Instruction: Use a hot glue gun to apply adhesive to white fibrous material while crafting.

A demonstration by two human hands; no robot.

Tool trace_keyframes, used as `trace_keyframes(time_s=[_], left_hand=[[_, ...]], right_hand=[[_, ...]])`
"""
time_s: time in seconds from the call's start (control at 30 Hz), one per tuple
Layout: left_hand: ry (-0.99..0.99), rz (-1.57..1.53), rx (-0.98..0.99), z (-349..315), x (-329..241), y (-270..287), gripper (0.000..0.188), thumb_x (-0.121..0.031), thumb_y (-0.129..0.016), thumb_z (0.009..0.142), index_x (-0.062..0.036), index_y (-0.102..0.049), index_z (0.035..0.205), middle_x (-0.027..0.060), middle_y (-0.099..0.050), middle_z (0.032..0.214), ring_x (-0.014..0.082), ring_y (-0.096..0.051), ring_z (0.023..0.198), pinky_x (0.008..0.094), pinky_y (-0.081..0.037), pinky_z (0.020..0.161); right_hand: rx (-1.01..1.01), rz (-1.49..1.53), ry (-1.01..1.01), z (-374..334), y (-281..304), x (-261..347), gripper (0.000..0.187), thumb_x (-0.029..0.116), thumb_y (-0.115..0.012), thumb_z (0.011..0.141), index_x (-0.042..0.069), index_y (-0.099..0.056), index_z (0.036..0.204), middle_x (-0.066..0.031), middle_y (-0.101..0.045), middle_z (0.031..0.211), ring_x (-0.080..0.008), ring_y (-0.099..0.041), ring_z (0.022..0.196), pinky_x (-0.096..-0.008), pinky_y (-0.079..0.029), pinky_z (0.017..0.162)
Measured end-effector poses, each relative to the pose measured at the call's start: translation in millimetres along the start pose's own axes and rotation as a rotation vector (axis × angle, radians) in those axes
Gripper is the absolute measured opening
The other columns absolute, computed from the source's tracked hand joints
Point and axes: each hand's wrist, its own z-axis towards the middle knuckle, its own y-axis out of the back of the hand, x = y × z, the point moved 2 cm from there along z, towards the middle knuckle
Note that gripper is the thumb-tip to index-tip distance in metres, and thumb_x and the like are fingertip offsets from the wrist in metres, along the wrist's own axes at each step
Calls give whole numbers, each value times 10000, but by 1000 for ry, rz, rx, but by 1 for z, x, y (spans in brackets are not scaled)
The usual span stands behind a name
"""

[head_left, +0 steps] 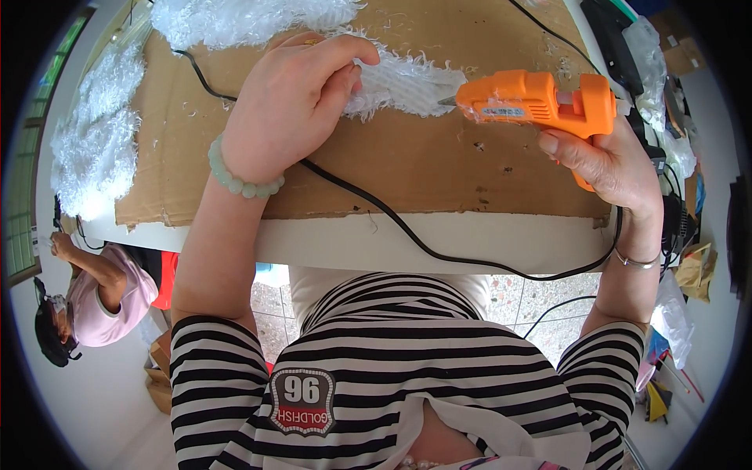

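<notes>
My right hand (619, 164) grips an orange glue gun (505, 95), its metal nozzle pointing left. The nozzle tip is at the right end of a white shaggy fabric strip (411, 82) lying on brown cardboard (439, 172). Over the left part of that strip, my left hand (294, 102) is closed, its curled fingers pinching the fabric; the fingertips are partly hidden. A black cord (376, 202) loops from beneath my left wrist across the cardboard and over the table's front edge toward my right hand.
More white shaggy fabric (98, 133) lies at the left, with another piece (247, 19) at the far side. The white table edge (329, 239) runs in front of me. Clear plastic bags (648, 74) hang at the right. Another person (106, 298) works at the far left.
</notes>
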Motion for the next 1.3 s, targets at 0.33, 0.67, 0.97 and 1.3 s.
trace_keyframes(time_s=[0.33, 0.67, 0.97, 1.3], left_hand=[[-29, -52, -81, 1, 0, -2, 174, -26, -536, 794, -66, -606, 948, 99, -614, 667, 304, -580, 662, 386, -465, 650], [-52, -35, -90, 2, 2, -2, 174, -20, -541, 785, -63, -608, 940, 98, -614, 671, 305, -581, 664, 388, -466, 655], [-10, -62, -83, 0, 0, -2, 176, -20, -540, 784, -60, -608, 942, 105, -611, 660, 308, -581, 663, 386, -464, 642], [-44, -65, -98, 0, 5, -2, 191, -13, -520, 781, -60, -610, 942, 101, -614, 663, 302, -585, 664, 385, -464, 658]], right_hand=[[59, 42, -130, -2, 2, 0, 324, 255, -688, 833, 4, -603, 1021, -12, -534, 665, -110, -491, 591, -237, -407, 561], [45, 86, -26, 7, -15, 6, 278, 240, -655, 872, 13, -609, 1025, -14, -549, 692, -110, -489, 599, -234, -404, 566], [69, 78, -13, 14, -25, 8, 329, 210, -654, 878, 26, -577, 1139, 23, -569, 815, -54, -485, 699, -203, -406, 613], [85, 122, -58, 22, -31, 6, 292, 224, -623, 897, 26, -567, 1105, -10, -577, 838, -72, -519, 738, -223, -433, 656]])
